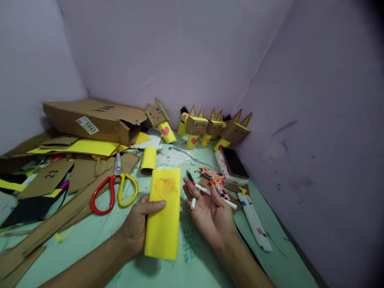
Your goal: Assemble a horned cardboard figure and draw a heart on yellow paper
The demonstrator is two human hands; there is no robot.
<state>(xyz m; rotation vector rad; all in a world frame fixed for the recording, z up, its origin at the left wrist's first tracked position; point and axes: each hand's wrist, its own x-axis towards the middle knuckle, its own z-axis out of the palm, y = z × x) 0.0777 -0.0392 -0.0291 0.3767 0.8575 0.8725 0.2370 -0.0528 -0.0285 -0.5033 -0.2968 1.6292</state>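
Note:
My left hand [139, 224] is closed around a yellow paper-covered tube [163, 232], its thumb pressed on the front. An orange heart, coloured a bit unevenly, is drawn near the tube's upper end. Just right of it my right hand [214, 218] is turned palm up with curled fingers. A white felt-tip marker [217, 196] with a red end lies across those fingers, held near the thumb. Its small white cap [193, 204] sits between the lower fingers. A shorter yellow tube [149, 160] stands on the table behind the held one.
Scissors [118, 168] with red and yellow handles lie left, among cardboard strips [60, 220] and a cardboard box [90, 120]. Cardboard-headed figures [196, 128] line the back wall. At right are a phone [235, 162] and a marker packet [255, 222] on the green tabletop [120, 264].

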